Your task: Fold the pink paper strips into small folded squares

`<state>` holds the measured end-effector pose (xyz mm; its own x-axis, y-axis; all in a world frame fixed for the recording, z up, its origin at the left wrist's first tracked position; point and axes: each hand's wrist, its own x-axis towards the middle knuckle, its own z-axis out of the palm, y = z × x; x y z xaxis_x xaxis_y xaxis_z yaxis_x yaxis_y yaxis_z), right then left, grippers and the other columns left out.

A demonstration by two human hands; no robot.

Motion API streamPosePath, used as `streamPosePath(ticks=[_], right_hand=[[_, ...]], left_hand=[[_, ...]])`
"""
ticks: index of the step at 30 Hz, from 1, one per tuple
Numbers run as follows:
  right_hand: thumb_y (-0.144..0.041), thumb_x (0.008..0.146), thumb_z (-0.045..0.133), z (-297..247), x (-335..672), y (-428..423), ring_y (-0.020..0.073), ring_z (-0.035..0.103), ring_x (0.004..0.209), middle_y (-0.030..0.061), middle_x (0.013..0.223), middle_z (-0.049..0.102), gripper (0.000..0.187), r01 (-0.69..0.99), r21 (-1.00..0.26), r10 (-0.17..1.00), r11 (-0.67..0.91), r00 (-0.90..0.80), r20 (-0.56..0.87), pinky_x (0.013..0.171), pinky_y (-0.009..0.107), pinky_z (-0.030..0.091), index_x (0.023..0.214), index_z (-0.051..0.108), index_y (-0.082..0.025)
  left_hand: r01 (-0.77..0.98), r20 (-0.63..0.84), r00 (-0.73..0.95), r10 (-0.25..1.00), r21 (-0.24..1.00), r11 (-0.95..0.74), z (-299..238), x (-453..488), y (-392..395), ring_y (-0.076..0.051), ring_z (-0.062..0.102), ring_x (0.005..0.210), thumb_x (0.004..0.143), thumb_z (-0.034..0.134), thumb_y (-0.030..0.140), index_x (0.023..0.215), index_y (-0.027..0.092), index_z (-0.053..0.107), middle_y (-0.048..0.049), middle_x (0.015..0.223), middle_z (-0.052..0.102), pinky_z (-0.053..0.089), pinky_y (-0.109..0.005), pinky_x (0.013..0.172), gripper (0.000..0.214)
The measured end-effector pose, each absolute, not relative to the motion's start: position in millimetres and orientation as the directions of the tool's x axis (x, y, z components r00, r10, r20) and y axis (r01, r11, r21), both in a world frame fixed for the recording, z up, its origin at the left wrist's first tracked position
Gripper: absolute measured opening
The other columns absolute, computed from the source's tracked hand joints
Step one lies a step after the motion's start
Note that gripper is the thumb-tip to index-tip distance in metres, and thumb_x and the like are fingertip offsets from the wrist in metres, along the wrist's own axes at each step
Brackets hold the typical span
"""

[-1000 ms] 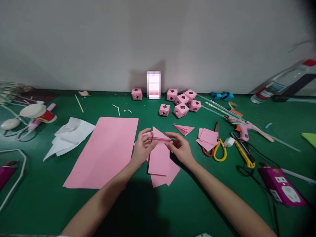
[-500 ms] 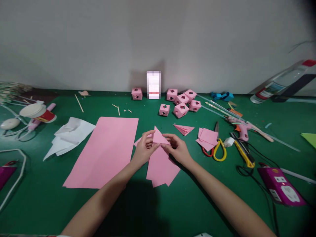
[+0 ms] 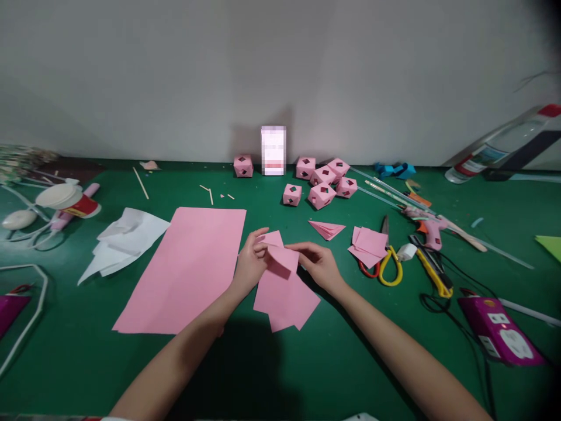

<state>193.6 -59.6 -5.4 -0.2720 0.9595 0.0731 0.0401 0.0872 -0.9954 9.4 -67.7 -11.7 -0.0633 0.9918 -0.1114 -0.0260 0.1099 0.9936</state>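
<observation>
Behind the green bench (image 3: 315, 362) rises a plain grey wall (image 3: 153, 76), and the work is all in the middle, between the near and back edges. A small pink sheet (image 3: 284, 260) is lifted just above the bench, bent but not closed flat. The left hand (image 3: 253, 258) grips its left side with curled fingers; the right hand (image 3: 322, 263) pinches its right edge. I judge this piece to be partway through its folding, its creases too small to make out.

Right beneath, nearer the front edge, loose pink sheets (image 3: 287, 301) lie fanned out, apparently unfolded, so plenty seems left to do. Just beyond the right hand rest several folded pink triangles (image 3: 326, 230), which look finished as pieces. Toward the right edge sits a pile of pink squares (image 3: 368, 245) touching the scissors (image 3: 388, 251); whether those are creased, I can't tell.

Farther out, toward the left edge, a large pink sheet (image 3: 193, 269) lies flat, looking unfolded, with a crumpled white sheet (image 3: 125, 242) beside it. Along the back edge stand seven pink paper blocks (image 3: 322, 196) with diamond openings, seemingly complete, one of them left of a bright, blurred panel (image 3: 273, 151).
</observation>
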Motion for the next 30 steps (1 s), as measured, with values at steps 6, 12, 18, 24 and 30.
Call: streamPosePath(ticks=[6, 12, 18, 24, 30], right_hand=[[-0.013, 0.083, 0.054, -6.8, 195.8, -59.7, 0.0196, 0.066, 0.103, 0.0042, 0.107, 0.072, 0.028, 0.117, -0.957, 0.935, 0.265, -0.273, 0.226, 0.093, 0.037, 0.049, 0.096, 0.075, -0.027], [-0.009, 0.083, 0.050, -6.0, 196.0, -60.7, 0.0184, 0.065, 0.102, 0.0034, 0.108, 0.071, 0.033, 0.174, -0.928, 0.914, 0.329, -0.305, 0.267, 0.093, 0.036, 0.048, 0.094, 0.075, -0.027], [-0.024, 0.088, 0.052, -8.8, 195.5, -59.3, 0.0172, 0.065, 0.092, 0.0057, 0.103, 0.071, 0.025, 0.113, -0.980, 0.958, 0.163, -0.254, 0.131, 0.079, 0.030, 0.051, 0.108, 0.067, -0.022], [-0.037, 0.079, 0.068, -13.3, 192.1, -59.7, 0.0125, 0.055, 0.060, 0.0009, 0.070, 0.064, 0.026, 0.255, -0.961, 0.965, 0.106, -0.258, 0.038, 0.055, 0.024, 0.042, 0.097, 0.069, -0.018], [-0.039, 0.078, 0.067, -11.8, 194.0, -57.5, 0.0120, 0.053, 0.059, 0.0017, 0.073, 0.064, 0.026, 0.194, -0.979, 0.969, 0.062, -0.246, 0.012, 0.054, 0.023, 0.041, 0.092, 0.068, -0.017]], left_hand=[[-0.105, -0.175, -0.007, 0.985, 0.979, 0.173, -2.6, 2.8, -67.5, -0.011, 0.060, 0.060, 0.083, 0.056, 0.031, 0.107, 0.017, 0.059, -0.0021, 0.078, 0.067, 0.042, -0.019, 0.052, 0.028], [-0.055, -0.185, 0.110, 0.977, 0.980, 0.192, 1.2, 0.5, -68.3, -0.013, 0.065, 0.065, 0.072, 0.072, 0.035, 0.110, 0.016, 0.057, -0.0034, 0.080, 0.069, 0.048, -0.022, 0.060, 0.045], [0.004, -0.161, 0.080, 0.984, 0.987, 0.161, -3.1, 2.1, -68.0, -0.015, 0.067, 0.073, 0.071, 0.074, 0.032, 0.102, 0.016, 0.061, -0.0053, 0.084, 0.070, 0.051, -0.024, 0.068, 0.037], [-0.007, -0.137, 0.077, 0.988, 0.990, 0.138, -2.1, 4.0, -68.1, -0.018, 0.068, 0.083, 0.070, 0.075, 0.033, 0.092, 0.016, 0.064, -0.0087, 0.096, 0.070, 0.054, -0.029, 0.074, 0.030], [0.082, -0.157, 0.160, 0.974, 0.986, 0.146, -4.1, 3.8, -67.0, -0.018, 0.068, 0.083, 0.066, 0.077, 0.033, 0.094, 0.016, 0.064, -0.0075, 0.096, 0.070, 0.055, -0.028, 0.072, 0.036]])
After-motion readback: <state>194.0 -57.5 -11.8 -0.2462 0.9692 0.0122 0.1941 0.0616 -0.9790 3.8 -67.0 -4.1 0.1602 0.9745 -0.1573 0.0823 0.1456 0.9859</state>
